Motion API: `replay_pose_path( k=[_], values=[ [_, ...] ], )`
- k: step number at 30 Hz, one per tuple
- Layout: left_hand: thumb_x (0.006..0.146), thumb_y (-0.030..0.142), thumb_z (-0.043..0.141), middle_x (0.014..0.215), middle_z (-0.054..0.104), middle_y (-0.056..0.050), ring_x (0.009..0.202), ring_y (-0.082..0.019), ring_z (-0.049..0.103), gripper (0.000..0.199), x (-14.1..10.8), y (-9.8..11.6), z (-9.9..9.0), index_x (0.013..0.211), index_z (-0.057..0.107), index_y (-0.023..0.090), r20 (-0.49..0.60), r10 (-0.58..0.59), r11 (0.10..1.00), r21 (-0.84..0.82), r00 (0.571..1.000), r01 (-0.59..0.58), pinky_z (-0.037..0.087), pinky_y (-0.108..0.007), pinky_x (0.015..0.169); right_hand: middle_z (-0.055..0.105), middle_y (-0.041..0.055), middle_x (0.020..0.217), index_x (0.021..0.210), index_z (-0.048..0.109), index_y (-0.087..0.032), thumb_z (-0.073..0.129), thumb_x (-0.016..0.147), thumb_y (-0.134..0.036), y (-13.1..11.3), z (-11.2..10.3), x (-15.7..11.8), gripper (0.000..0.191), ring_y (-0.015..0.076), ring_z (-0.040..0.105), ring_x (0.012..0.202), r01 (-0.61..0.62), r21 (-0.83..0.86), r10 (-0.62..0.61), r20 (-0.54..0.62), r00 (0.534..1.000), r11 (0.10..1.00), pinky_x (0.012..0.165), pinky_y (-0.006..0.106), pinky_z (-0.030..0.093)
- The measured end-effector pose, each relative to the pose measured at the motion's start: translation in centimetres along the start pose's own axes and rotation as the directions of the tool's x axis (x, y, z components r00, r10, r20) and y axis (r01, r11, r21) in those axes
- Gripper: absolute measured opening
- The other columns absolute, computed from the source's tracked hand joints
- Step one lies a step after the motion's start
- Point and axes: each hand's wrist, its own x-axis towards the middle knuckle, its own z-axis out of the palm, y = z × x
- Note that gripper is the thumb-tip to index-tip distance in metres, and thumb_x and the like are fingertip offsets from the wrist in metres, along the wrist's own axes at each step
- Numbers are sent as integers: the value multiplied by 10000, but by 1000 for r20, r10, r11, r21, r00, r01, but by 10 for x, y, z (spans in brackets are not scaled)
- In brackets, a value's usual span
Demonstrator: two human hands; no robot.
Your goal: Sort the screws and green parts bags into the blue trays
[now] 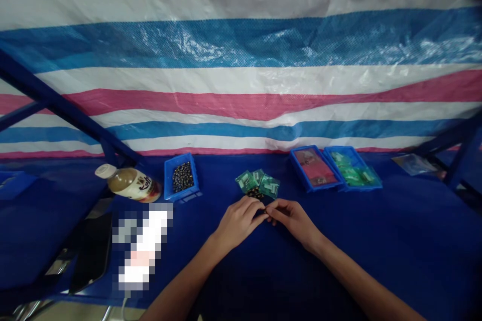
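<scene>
My left hand [241, 220] and my right hand [292, 219] meet over the blue table, each with its fingers pinched together. Their fingertips touch at a tiny dark spot, too small to name. Just beyond my left fingers lies a small heap of dark, brassy pieces [255, 193]. Against its far side rest several small green packets [269, 186] with pale labels. Farther left, a blue bin [168, 180] holds many similar dark, shiny pieces.
A drink bottle [131, 184] lies tilted at left, near a dark phone-like slab [92, 251] and a blurred-out white object [145, 246]. Two blue bins stand back right: one with pink packets [316, 168], another with green ones [350, 170]. Striped sheeting [241, 40] hangs behind.
</scene>
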Motion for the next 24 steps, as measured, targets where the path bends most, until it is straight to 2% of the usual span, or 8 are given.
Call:
replay_pose_path(
  k=[9,13,19,24],
  values=[
    [981,240,496,1016,660,-61,926,-183,637,123,1,1,-2,1048,573,172,47,9,1000,-14,999,-8,558,-325,820,653,20,744,838,651,-179,599,888,-483,0,-3,-1,313,146,593,710,25,-89,-25,-2,1000,996,647,261,445],
    [976,224,494,1023,648,-57,955,-187,626,109,2,2,-3,1056,553,181,81,-32,999,-30,996,34,547,-332,848,641,11,750,859,654,-184,609,889,-444,-6,-2,-4,265,149,587,735,34,-122,-32,22,999,992,693,268,440],
    [961,208,518,1067,618,-49,1030,-197,593,84,4,1,-6,1044,511,198,213,-90,991,-79,973,109,527,-336,879,625,8,733,820,647,-175,619,871,-475,-8,-2,-4,306,127,541,672,10,-90,-5,57,998,996,627,252,404],
    [974,216,504,1083,604,-46,1031,-195,587,67,4,0,-4,1038,490,204,248,-98,988,-95,964,124,518,-331,872,611,2,700,796,632,-166,632,855,-490,-4,-4,-3,329,101,467,584,-41,-24,43,84,996,999,577,251,369]
  ],
)
